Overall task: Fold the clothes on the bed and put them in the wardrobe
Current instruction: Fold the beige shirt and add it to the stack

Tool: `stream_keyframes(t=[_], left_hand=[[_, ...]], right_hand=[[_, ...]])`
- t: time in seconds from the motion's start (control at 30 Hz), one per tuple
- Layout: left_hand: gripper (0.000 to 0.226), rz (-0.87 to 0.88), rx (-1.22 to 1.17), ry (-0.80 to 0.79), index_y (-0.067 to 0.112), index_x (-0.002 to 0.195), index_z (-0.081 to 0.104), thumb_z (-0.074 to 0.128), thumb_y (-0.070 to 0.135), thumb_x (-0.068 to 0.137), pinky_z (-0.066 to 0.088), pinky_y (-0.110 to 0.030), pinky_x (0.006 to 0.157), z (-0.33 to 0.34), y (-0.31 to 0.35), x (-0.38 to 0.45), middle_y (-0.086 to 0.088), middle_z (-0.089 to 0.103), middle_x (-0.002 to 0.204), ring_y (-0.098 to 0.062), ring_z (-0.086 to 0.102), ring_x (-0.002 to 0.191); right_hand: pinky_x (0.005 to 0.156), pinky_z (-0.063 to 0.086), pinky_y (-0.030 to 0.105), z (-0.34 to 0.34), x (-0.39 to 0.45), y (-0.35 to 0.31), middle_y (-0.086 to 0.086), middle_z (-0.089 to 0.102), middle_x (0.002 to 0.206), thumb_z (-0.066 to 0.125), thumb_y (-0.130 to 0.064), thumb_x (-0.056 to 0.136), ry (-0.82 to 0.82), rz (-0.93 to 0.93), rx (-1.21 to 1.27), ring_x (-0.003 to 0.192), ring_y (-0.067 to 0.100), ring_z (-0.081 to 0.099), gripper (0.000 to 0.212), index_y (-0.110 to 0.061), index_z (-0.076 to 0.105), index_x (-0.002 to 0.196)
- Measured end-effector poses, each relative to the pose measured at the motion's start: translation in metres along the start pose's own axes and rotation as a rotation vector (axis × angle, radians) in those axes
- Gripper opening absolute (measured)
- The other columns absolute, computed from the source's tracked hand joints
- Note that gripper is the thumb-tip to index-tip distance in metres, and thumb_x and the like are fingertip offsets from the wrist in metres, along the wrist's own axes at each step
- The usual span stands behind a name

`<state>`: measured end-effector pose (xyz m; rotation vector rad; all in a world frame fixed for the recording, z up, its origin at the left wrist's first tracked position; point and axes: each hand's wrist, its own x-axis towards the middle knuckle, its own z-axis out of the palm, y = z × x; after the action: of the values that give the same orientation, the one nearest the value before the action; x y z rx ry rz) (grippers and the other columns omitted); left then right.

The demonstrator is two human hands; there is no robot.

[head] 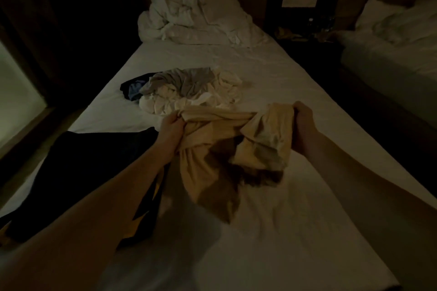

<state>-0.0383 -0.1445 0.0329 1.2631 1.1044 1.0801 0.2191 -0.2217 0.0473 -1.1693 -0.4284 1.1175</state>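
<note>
A tan garment (212, 160) hangs bunched above the white bed (283, 196), stretched between both hands. My left hand (171, 130) grips its left top edge and my right hand (305, 123) grips its right top edge. The lower part of the garment droops onto the sheet. Behind it lies a loose pile of clothes (189, 90): grey, white and dark blue pieces tangled together. A dark garment (94, 172) lies flat on the bed's left side, partly under my left forearm. The room is dim.
A crumpled white duvet (196, 12) is heaped at the head of the bed. A second bed (390, 54) stands to the right across a dark gap, with a cluttered nightstand (307, 30) between them. A dark wall runs along the left.
</note>
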Motion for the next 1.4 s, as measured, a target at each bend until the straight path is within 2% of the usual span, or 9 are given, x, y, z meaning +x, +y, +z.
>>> stream_keyframes(t=[0.2, 0.27, 0.4, 0.53, 0.73, 0.87, 1.03, 1.17, 1.4], left_hand=[[0.035, -0.106, -0.119, -0.043, 0.009, 0.088, 0.064, 0.038, 0.026, 0.104, 0.053, -0.027, 0.061, 0.0, 0.039, 0.003, -0.003, 0.069, 0.076, -0.02, 0.066, 0.072], [0.043, -0.125, -0.211, -0.132, 0.012, 0.085, 0.064, 0.029, 0.026, 0.106, 0.052, -0.018, 0.053, 0.002, 0.041, 0.002, 0.001, 0.072, 0.068, -0.013, 0.07, 0.065], [0.039, -0.132, -0.255, -0.129, 0.016, 0.088, 0.063, 0.03, 0.031, 0.105, 0.052, -0.017, 0.053, 0.007, 0.044, 0.0, 0.003, 0.072, 0.075, -0.007, 0.069, 0.061], [0.03, -0.104, -0.073, 0.084, 0.013, 0.074, 0.063, 0.049, 0.028, 0.096, 0.052, -0.025, 0.06, -0.013, 0.033, 0.011, -0.006, 0.069, 0.071, -0.02, 0.065, 0.063], [0.026, -0.089, 0.874, 0.364, 0.017, 0.104, 0.059, 0.065, 0.033, 0.085, 0.052, -0.041, 0.083, -0.068, -0.02, 0.036, -0.007, 0.061, 0.1, -0.03, 0.059, 0.095], [0.058, 0.249, 0.981, 0.137, 0.025, 0.122, 0.053, 0.07, 0.045, 0.071, 0.047, -0.041, 0.09, -0.036, -0.035, 0.031, -0.007, 0.054, 0.121, -0.029, 0.052, 0.112], [0.1, 0.768, 0.849, -0.501, 0.048, 0.15, 0.004, 0.067, 0.064, 0.073, 0.029, -0.042, 0.111, 0.048, -0.017, -0.007, -0.008, 0.01, 0.16, -0.028, 0.013, 0.147], [0.03, 0.815, 0.525, -0.453, 0.047, 0.123, 0.049, 0.053, 0.04, 0.095, 0.039, -0.012, 0.097, 0.079, -0.016, 0.001, 0.006, 0.056, 0.12, 0.015, 0.049, 0.112], [0.003, 0.433, 0.508, -0.023, 0.013, 0.075, 0.052, 0.054, 0.011, 0.077, 0.045, -0.032, 0.065, 0.066, -0.002, 0.001, -0.008, 0.056, 0.088, -0.022, 0.056, 0.078]], right_hand=[[0.066, 0.034, 0.035, 0.012, 0.019, 0.014, 0.008, 0.044, 0.076, 0.047, -0.032, 0.074, 0.204, -0.224, -0.519, 0.073, 0.023, 0.043, 0.029, -0.004, 0.052, 0.076], [0.069, 0.04, 0.028, 0.024, 0.012, 0.024, 0.003, 0.051, 0.099, 0.054, -0.025, 0.088, 0.026, -0.292, -0.594, 0.093, 0.021, 0.049, 0.025, -0.011, 0.055, 0.108], [0.098, 0.045, 0.038, 0.034, 0.002, 0.052, 0.009, 0.036, 0.146, 0.074, -0.031, 0.083, -0.456, -0.267, -1.227, 0.13, 0.029, 0.042, 0.093, -0.023, 0.014, 0.154], [0.095, 0.046, 0.035, 0.003, 0.005, 0.08, 0.009, 0.052, 0.137, 0.062, -0.034, 0.091, -0.434, -0.061, -1.655, 0.12, 0.029, 0.054, 0.055, -0.017, 0.043, 0.139], [0.063, 0.037, 0.03, -0.016, 0.021, 0.051, 0.007, 0.052, 0.076, 0.049, -0.01, 0.088, -0.006, -0.125, -1.023, 0.074, 0.024, 0.049, 0.014, -0.011, 0.052, 0.075], [0.06, 0.046, 0.031, 0.013, 0.008, 0.015, 0.008, 0.051, 0.067, 0.037, -0.011, 0.083, -0.144, 0.126, -0.251, 0.063, 0.024, 0.051, 0.017, -0.007, 0.052, 0.075], [0.079, 0.05, 0.035, 0.036, 0.0, -0.009, 0.014, 0.067, 0.087, 0.041, -0.037, 0.091, -0.327, 0.155, -0.247, 0.08, 0.029, 0.063, 0.042, -0.006, 0.068, 0.087], [0.087, 0.052, 0.036, 0.035, -0.007, -0.016, 0.014, 0.069, 0.117, 0.037, -0.072, 0.089, -0.478, 0.286, -0.298, 0.108, 0.03, 0.066, 0.08, -0.004, 0.066, 0.118], [0.073, 0.048, 0.033, 0.005, -0.008, 0.008, 0.005, 0.064, 0.107, 0.057, -0.069, 0.075, -0.36, 0.15, -0.344, 0.09, 0.02, 0.061, 0.069, -0.013, 0.063, 0.115]])
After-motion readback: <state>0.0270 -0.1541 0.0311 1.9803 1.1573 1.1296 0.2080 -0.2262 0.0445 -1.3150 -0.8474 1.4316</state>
